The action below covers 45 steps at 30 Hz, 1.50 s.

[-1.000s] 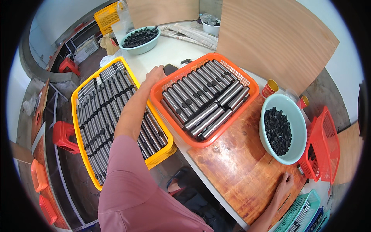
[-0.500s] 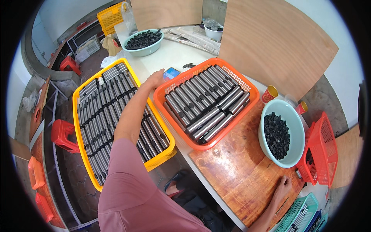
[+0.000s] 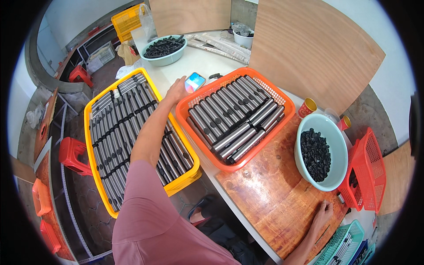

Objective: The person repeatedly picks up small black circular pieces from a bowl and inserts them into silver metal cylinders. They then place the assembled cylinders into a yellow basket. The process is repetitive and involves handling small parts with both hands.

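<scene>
Here, orange basket (image 3: 282, 115) of metal tubes (image 3: 234, 118), bowl (image 3: 338, 152) of black caps (image 3: 315, 154)

Two pale green round plastic bowls of small black parts: one far (image 3: 164, 47), one at right (image 3: 319, 152). One orange plastic basket (image 3: 234, 117) and one yellow plastic crate (image 3: 132, 132), both with grey metal tubes. Two red-and-gold cans (image 3: 307, 107). One phone (image 3: 194, 82). Two red plastic stools at left (image 3: 73, 152).
</scene>
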{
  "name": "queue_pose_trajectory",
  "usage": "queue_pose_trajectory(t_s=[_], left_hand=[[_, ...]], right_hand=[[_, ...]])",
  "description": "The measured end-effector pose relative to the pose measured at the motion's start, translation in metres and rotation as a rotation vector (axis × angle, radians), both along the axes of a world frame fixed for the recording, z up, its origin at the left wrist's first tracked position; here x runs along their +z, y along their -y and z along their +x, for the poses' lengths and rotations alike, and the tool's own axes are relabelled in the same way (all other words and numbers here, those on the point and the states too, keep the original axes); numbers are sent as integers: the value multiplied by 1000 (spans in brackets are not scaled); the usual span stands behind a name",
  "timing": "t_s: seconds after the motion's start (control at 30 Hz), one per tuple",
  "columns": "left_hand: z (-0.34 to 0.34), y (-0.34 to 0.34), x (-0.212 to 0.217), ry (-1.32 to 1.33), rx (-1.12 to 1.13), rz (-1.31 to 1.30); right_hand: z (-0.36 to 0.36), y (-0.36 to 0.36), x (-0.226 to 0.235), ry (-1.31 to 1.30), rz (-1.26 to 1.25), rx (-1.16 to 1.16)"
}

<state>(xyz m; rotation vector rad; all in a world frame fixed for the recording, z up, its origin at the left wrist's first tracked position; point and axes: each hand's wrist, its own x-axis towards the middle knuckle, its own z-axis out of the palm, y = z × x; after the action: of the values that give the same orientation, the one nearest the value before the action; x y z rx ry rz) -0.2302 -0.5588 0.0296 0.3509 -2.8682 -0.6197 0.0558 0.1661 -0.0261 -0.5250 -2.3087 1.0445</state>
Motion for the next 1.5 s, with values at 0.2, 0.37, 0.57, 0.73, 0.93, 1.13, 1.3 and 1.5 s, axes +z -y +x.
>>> queue_pose_trajectory(t_s=[0.2, 0.37, 0.57, 0.73, 0.93, 1.13, 1.3, 1.5], left_hand=[[-3, 2, -3, -41, -24, -15], [-12, 9, -15, -28, -50, 19], [-25, 20, -31, 18, -139, 51], [-30, 7, -23, 149, -150, 586], [-13, -28, -4, 162, -31, 899], [-61, 73, -63, 81, -206, 343], [-55, 4, -25, 258, -3, 701], [-61, 44, -36, 262, -222, 494]], right_hand=[[0, -1, -1, -4, 12, 5], [1, 2, 5, 26, 13, 2], [0, 7, 9, 60, 10, -16], [5, 7, 11, 72, 54, -54], [-1, 11, 8, 36, 8, -63], [-10, 18, 11, 48, 39, -89], [3, 19, 26, 76, 11, -157], [2, 18, 25, 59, -42, -138]])
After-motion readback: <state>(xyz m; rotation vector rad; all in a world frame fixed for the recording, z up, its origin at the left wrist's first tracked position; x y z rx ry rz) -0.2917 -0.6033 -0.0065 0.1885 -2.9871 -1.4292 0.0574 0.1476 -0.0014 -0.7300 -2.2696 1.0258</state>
